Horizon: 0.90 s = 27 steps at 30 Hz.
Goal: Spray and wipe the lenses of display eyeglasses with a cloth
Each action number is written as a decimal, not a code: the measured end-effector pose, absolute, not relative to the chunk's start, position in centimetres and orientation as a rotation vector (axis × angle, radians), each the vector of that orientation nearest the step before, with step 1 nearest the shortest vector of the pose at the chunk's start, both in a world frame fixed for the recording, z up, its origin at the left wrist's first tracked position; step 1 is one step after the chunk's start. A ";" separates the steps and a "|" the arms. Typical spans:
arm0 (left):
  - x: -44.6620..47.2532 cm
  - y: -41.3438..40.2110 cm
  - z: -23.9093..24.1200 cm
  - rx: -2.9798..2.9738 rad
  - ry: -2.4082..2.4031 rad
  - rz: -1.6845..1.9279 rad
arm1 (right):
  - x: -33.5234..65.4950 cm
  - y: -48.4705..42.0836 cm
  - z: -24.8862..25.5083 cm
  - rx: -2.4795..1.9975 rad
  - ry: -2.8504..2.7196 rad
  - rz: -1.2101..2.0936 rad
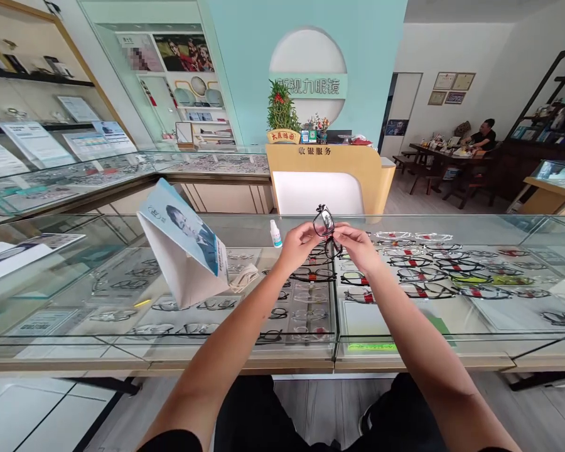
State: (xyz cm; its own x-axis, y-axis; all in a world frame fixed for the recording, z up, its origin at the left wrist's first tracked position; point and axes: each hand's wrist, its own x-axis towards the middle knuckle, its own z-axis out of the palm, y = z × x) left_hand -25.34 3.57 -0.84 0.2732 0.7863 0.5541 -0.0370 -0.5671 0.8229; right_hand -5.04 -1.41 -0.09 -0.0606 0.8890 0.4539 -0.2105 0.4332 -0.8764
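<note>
A pair of black-framed eyeglasses is held up above the glass display counter, turned on its side with one lens over the other. My left hand pinches the frame from the left. On the other side, my right hand has its fingers closed on the same frame. Just left of my hands, a small white bottle with a blue label stands upright on the glass. A crumpled beige cloth lies on the counter beside a tent-shaped advertising card.
Under the counter's glass lie rows of eyeglasses, many with red tags. Beyond it stands a wooden reception desk with a plant. A person sits at a table at the far right. Shelves with cards line the left.
</note>
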 end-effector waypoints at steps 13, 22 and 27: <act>-26.4 1.8 -3.2 1.689 0.653 1.315 | -6.8 -2.1 -1.5 -0.693 -1.195 1.157; -25.9 0.9 -2.5 1.802 0.727 1.348 | -7.2 -2.3 -1.7 -0.732 -1.166 1.186; -25.9 0.8 -2.6 1.843 0.765 1.405 | -7.3 -2.5 -1.6 -0.795 -1.165 1.186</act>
